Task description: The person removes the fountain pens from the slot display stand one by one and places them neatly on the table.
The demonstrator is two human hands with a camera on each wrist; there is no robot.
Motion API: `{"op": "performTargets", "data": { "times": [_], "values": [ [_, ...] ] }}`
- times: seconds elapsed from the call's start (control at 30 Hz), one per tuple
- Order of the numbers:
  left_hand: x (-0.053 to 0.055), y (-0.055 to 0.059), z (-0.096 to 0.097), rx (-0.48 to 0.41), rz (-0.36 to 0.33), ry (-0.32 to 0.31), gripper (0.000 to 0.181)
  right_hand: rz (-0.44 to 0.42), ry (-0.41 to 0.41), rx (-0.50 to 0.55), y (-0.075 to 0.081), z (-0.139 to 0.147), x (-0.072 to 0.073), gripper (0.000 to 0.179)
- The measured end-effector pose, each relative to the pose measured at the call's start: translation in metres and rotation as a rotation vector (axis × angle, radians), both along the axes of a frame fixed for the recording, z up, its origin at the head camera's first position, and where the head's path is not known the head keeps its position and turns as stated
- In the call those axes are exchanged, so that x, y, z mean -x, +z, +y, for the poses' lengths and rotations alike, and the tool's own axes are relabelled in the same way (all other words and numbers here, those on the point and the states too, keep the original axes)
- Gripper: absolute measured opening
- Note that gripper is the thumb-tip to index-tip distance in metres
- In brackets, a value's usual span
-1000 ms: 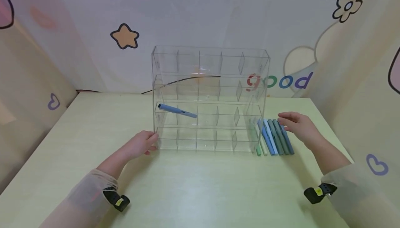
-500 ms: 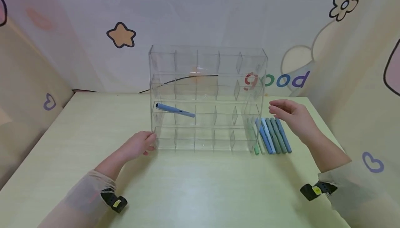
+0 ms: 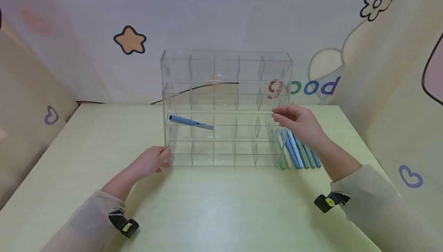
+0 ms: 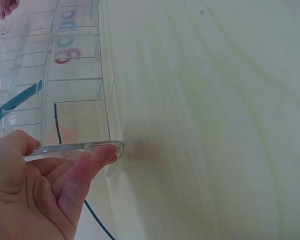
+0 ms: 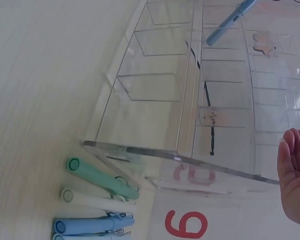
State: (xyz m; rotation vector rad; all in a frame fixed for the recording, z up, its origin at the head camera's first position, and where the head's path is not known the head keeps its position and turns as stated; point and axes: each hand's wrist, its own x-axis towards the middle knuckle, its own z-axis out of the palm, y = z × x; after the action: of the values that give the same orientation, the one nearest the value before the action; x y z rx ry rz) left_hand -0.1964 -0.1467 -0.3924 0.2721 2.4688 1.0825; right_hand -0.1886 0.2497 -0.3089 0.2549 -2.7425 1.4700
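A clear acrylic display rack (image 3: 225, 153) with rows of small compartments stands upright on the table. My left hand (image 3: 151, 161) grips its lower left side; in the left wrist view the thumb and fingers of that hand (image 4: 55, 185) pinch the edge of the side panel. One blue pen (image 3: 191, 122) lies slanted in the rack's second row from the bottom, at the left. My right hand (image 3: 300, 124) is by the right side of the rack, above the loose pens, fingers loosely bent and holding nothing. In the right wrist view this hand (image 5: 296, 177) shows at the right edge.
Several capped pens lie side by side on the table at the rack's right: a green pen (image 5: 102, 178), a white pen (image 5: 97, 201), a blue pen (image 5: 92, 225) and others, partly behind the clear panel. A printed cloth (image 3: 207, 14) hangs behind the table (image 3: 207, 209).
My right hand has moved left from over the far end of the pens to the rack's right side. The left hand keeps its grip on the rack. The head view has shifted slightly.
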Motion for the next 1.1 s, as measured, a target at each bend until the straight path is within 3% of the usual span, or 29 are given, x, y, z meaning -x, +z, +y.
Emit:
{"op": "performTargets", "data": {
  "times": [0.33,0.57,1.1],
  "values": [
    [0.002,-0.002,-0.004,-0.004,0.004,0.005,0.045,0.026,0.097,-0.031,-0.003,-0.043,0.019,0.034],
    [0.002,-0.004,-0.004,-0.015,-0.014,0.008,0.045,0.025,0.144,-0.005,-0.008,-0.067,0.026,0.030],
    [0.001,-0.005,-0.003,-0.006,0.019,0.008,0.045,0.036,0.226,0.048,-0.019,-0.109,0.044,0.030]
  ]
}}
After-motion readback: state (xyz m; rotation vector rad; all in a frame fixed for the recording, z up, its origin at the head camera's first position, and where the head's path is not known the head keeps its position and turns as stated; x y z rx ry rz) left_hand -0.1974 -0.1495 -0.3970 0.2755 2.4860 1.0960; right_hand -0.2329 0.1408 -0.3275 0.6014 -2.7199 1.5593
